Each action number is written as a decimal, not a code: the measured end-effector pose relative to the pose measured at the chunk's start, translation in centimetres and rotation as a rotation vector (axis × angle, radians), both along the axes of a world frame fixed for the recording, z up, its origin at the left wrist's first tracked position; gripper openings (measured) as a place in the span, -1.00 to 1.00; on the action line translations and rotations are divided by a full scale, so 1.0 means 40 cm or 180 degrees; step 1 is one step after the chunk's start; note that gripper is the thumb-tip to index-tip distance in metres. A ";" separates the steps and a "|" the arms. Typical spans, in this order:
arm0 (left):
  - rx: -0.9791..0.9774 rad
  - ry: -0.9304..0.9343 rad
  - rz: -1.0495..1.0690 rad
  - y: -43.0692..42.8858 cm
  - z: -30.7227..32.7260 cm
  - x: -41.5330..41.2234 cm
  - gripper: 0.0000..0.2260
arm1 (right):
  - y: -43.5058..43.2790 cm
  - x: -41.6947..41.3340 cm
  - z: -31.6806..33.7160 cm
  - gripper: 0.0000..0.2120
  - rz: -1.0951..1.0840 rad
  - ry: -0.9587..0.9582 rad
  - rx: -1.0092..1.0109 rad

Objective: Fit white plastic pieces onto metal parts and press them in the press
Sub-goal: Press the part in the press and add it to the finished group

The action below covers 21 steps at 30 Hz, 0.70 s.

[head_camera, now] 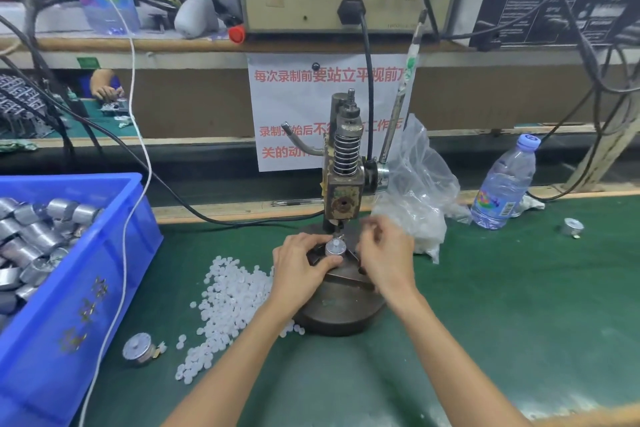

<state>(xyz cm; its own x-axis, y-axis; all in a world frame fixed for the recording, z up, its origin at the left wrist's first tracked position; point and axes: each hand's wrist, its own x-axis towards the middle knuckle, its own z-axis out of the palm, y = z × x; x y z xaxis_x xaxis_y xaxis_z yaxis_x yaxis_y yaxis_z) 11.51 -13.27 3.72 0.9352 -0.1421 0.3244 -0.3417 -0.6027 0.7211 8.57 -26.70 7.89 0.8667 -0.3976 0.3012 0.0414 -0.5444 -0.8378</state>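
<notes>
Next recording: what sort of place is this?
Probably a factory assembly bench: a worn manual metal press with the left hand gripping a round silver metal part on its base, a blue plastic crate of silver metal cylinders, and a heap of small white plastic discs.

Silver part (334, 255) capped with a white piece (335, 245), seated under the press (343, 163).

The small round part stands upright in the dark fixture on the press's round base (341, 308), just below the worn, spring-topped head. The white piece sits on its top face. Loose white pieces (228, 302) lie piled on the mat just left of the base, touching its edge. More parts (41, 229) are heaped far left. One spare part (138, 348) lies near the pile, and another (573, 226) well apart at right.
</notes>
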 end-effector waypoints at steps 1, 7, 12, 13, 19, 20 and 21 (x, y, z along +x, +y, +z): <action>0.0027 0.0006 -0.0008 0.000 0.001 0.002 -0.68 | -0.006 0.019 0.025 -0.81 -0.0216 -0.0248 0.0157; 0.0110 0.0044 -0.0049 0.003 0.001 0.005 -0.67 | -0.043 0.060 0.107 -0.75 -0.0803 -0.0776 0.0485; 0.0072 0.0090 -0.0024 0.001 -0.004 0.001 -0.66 | -0.089 0.134 0.328 -0.67 -0.0095 -0.0923 0.1259; 0.0091 0.0088 -0.0026 0.001 -0.004 0.000 -0.66 | -0.089 0.148 0.377 -0.62 0.0177 -0.0881 0.1499; 0.0198 0.0025 0.0002 0.001 -0.006 0.001 -0.65 | -0.029 0.061 0.395 -0.77 0.0457 -0.1767 0.1351; 0.0201 0.0016 0.0011 0.001 -0.007 0.001 -0.65 | -0.020 0.034 0.366 -0.75 0.0507 -0.2015 0.1427; 0.0206 0.0010 0.0019 0.000 -0.008 0.001 -0.65 | -0.017 0.010 0.336 -0.74 0.0557 -0.2227 0.1487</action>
<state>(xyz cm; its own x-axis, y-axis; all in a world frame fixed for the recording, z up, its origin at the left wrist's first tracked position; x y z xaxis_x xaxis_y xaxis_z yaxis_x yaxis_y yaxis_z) 11.55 -13.25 3.41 0.9371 -0.1572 0.3118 -0.3358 -0.6501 0.6816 8.96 -27.37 21.33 0.6032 -0.4918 0.6280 0.6833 -0.0875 -0.7249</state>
